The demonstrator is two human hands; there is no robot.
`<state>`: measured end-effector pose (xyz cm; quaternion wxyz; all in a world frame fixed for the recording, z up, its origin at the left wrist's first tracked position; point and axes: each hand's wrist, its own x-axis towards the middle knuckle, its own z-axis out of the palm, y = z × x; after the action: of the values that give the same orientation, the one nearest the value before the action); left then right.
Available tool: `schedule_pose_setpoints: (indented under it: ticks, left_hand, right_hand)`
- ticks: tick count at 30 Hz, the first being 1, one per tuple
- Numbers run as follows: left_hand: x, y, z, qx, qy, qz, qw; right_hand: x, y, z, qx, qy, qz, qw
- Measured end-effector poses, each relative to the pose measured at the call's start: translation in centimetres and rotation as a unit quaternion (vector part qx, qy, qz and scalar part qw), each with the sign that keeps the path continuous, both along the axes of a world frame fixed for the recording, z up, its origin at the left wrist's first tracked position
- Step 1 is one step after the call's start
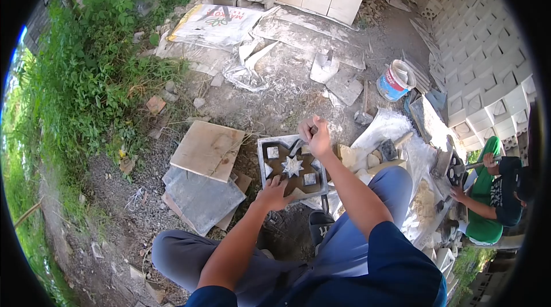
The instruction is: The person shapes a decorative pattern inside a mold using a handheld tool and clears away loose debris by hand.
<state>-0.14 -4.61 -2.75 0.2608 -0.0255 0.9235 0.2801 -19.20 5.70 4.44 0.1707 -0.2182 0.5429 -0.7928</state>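
Observation:
Between my knees sits a square grey mould [324, 189] with a raised star [292, 166] in the middle and small square and triangular blocks around it. My left hand [274, 194] lies on the mould's near left part, fingers stretched out. Over its far right edge is my right hand [315, 135], with the fingers curled in. A short dark piece [295, 147] shows in the mould just below that hand. I cannot make out whether the right hand holds anything.
Flat slabs [208, 149] are stacked to the left. A paint bucket [396, 80] stands at the far right, and a trowel [325, 66] lies on the ground ahead. At right, a person in a green garment [485, 192] works with a metal tool. Patterned blocks [470, 43] form a wall behind.

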Motion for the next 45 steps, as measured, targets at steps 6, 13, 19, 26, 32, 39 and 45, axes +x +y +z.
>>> schedule_pose_setpoints:
  ticks: [6, 13, 19, 26, 32, 39, 45]
  left_hand:
    - [0.4, -0.4, 0.3, 0.008, -0.005, -0.007, 1.000]
    - [0.5, -0.4, -0.7, -0.017, -0.017, -0.010, 1.000]
    - [0.6, -0.5, -0.6, -0.006, -0.007, -0.002, 1.000]
    - [0.5, -0.5, -1.1, 0.002, -0.001, -0.003, 1.000]
    - [0.5, -0.5, -0.8, 0.008, 0.008, -0.002, 1.000]
    - [0.2, -0.3, -0.2, 0.012, 0.014, 0.008, 1.000]
    - [0.6, -0.4, -0.2, 0.019, 0.016, 0.009, 1.000]
  right_hand:
    - [0.8, 0.4, 1.5, 0.076, 0.158, 0.020, 0.984]
    - [1.7, -0.3, 1.9, 0.027, 0.093, -0.095, 0.991]
    - [1.4, 0.3, 5.1, -0.020, 0.085, -0.214, 0.973]
    - [1.5, 0.9, 7.0, 0.023, 0.159, -0.143, 0.977]
    - [2.3, 0.3, 8.5, 0.099, 0.187, -0.129, 0.969]
    - [2.0, -0.5, 4.4, 0.194, 0.156, -0.134, 0.959]
    - [2.1, -1.0, 5.1, 0.187, 0.185, -0.107, 0.959]
